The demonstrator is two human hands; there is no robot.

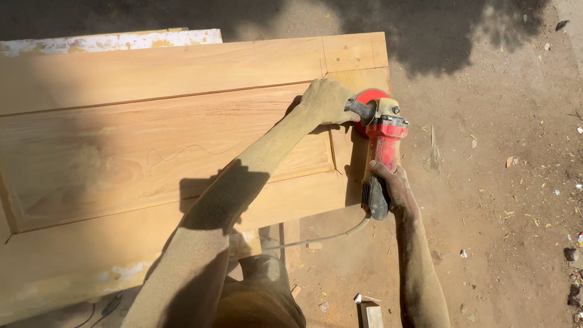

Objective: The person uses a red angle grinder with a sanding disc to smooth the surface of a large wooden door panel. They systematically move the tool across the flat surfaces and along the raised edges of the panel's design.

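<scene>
sunlit dirt ground [486, 182], scattered wood chips [510, 161]

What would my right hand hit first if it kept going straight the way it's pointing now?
The right hand points up along the red angle grinder it grips. Going straight on, it would probably meet the grinder's head and red disc guard first, then the door panel's right edge; depth is hard to judge.

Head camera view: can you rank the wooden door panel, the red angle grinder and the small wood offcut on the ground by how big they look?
1. wooden door panel, by far the largest.
2. red angle grinder.
3. wood offcut, smallest, though the frame edge cuts it off.
</scene>
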